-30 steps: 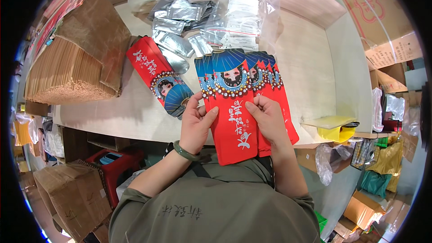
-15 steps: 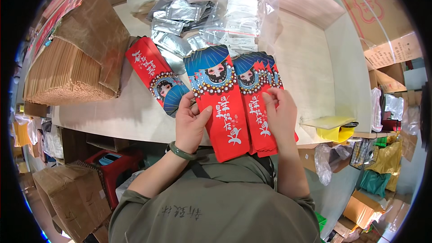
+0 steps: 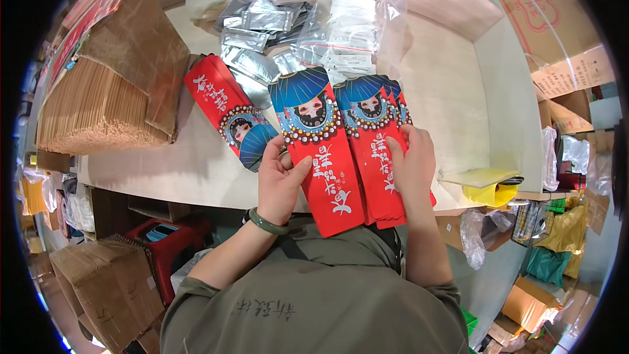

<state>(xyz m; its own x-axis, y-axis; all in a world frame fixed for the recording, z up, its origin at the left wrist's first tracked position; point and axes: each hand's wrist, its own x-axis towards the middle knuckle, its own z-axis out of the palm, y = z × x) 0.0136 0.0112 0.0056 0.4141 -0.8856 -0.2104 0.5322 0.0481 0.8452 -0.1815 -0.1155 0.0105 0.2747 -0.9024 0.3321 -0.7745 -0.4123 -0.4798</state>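
The red packets (image 3: 331,190) were one fan; now they make two bunches over the bench (image 3: 445,78) edge, one for each side. The left hand (image 3: 278,180) is pinched shut on one, the right hand (image 3: 413,167) on the other.

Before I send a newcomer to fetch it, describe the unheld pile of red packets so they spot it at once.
On the pale wooden table, find the large brown cardboard-wrapped bundle at the left. Between it and the left hand lies a slanting pile of red packets. Unlike the held packets, its blue-printed end points toward the person.
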